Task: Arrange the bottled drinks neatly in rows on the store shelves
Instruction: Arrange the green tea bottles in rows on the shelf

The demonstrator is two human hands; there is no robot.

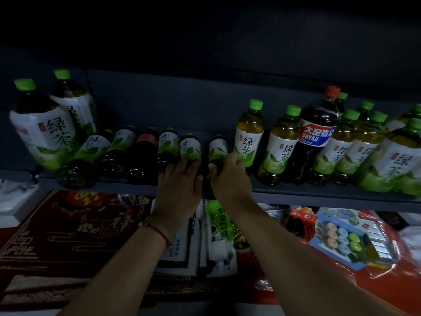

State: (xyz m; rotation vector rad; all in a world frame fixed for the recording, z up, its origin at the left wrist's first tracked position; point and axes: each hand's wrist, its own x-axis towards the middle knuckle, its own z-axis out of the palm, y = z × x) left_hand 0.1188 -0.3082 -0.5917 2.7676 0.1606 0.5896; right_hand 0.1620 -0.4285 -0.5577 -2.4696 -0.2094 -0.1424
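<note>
Lying in deep gloom on the shelf (296, 193), two green-tea bottles are gripped: left hand (181, 179) on one (190, 148), right hand (227, 176) on the other (218, 148); their contents are unreadable.

The scene is dim and underexposed. Above the dark grey metal shelf (319, 195) everything sinks into near-black shadow. Weak light from the viewer's side catches the white-and-green tea labels and green caps on that shelf. Bottles at the shelf's far left and right ends bow outward with wide-angle distortion. Detail is soft and smeary throughout.
</note>
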